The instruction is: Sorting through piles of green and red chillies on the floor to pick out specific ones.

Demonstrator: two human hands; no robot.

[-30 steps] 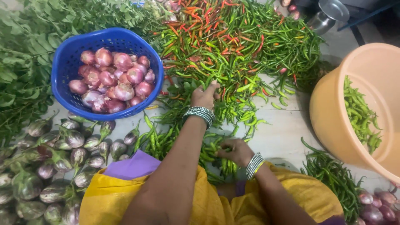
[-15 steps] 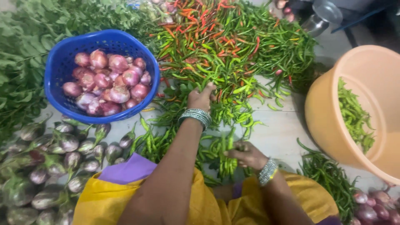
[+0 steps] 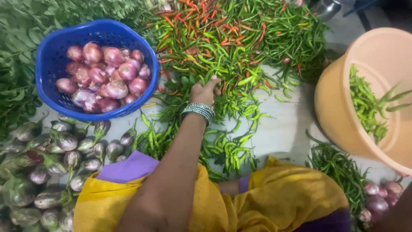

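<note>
The left hand (image 3: pixel 205 91) is curled in a closed grip on green chillies (image 3: pixel 223 73) at the pile's near edge. Red onions (image 3: pixel 105 77) are held in the blue basket (image 3: pixel 51 64) leftward; more chillies in the orange tub (image 3: pixel 334 107) rightward.

Chilli heap (image 3: pixel 240 47) at 12 o'clock; basket (image 3: pixel 51 64) of onions (image 3: pixel 105 75) at 10; tub (image 3: pixel 377 94) holding chillies at 3; aubergines (image 3: pixel 51 163) at 8
</note>
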